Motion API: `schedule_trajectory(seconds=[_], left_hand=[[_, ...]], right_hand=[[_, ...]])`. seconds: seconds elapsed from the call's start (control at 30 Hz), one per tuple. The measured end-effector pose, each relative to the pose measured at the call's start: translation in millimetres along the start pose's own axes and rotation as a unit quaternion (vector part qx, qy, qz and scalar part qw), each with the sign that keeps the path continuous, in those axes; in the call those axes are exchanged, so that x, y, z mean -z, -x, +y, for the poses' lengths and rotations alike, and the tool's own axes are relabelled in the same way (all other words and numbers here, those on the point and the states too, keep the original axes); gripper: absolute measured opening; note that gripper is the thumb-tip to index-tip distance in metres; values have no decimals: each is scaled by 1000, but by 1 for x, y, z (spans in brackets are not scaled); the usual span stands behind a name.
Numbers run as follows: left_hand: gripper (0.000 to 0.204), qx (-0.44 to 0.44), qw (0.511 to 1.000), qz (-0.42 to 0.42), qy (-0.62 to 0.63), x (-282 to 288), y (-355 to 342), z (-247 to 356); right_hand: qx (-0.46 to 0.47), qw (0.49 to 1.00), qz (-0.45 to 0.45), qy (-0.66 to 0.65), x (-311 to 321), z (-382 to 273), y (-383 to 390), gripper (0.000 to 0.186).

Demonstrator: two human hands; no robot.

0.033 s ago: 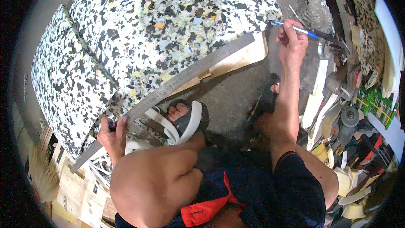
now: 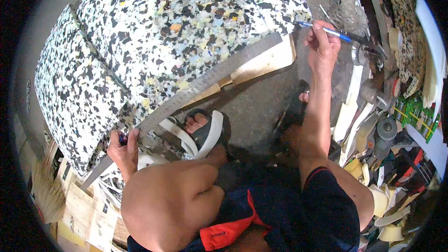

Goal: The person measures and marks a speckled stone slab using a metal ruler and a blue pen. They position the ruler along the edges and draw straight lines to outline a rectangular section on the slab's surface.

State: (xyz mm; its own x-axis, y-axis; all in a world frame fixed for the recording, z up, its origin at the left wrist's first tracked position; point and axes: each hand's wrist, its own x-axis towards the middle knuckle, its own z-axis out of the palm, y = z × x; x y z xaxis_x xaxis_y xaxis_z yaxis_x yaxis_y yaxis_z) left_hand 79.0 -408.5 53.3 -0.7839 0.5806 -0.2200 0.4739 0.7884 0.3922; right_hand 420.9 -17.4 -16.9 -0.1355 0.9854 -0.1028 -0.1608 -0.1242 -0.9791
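Note:
A long grey metal ruler (image 2: 210, 72) lies slantwise along the near edge of a large speckled foam sheet (image 2: 186, 28) of black, white and yellow bits. My left hand (image 2: 124, 151) is closed at the ruler's lower left part, thumb and fingers bent onto it. A small dark thing (image 2: 123, 139) shows between thumb and finger; its kind is not clear. Beyond the ruler's far right end, my right hand (image 2: 323, 42) pinches a blue-and-white pen (image 2: 343, 36), its tip pointing left at the sheet's right corner.
Pale foam strips (image 2: 212, 135) lie by my left foot. A pale wooden board (image 2: 266, 63) shows under the sheet. To the right are a clear coiled hose (image 2: 351, 9), a tape roll (image 2: 395, 39), an angle grinder (image 2: 386, 130) and foam scraps. A straw brush (image 2: 46, 191) lies far left.
The ruler has shifted slightly up and to the right along the sheet's edge. My hands have barely moved, and the pen stays in my right hand.

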Motion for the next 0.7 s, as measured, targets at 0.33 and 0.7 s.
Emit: schedule_trajectory(seconds=[0.33, 0.7], left_hand=[[49, 11, 1000, 17, -10, -51, -15, -54], [50, -19, 1000, 14, -9, -58, -23, -51]], right_hand=[[-17, 999, -27, -1, 2, 5, 2, 12], [-40, 998, -40, 11, -7, 13, 5, 13]])
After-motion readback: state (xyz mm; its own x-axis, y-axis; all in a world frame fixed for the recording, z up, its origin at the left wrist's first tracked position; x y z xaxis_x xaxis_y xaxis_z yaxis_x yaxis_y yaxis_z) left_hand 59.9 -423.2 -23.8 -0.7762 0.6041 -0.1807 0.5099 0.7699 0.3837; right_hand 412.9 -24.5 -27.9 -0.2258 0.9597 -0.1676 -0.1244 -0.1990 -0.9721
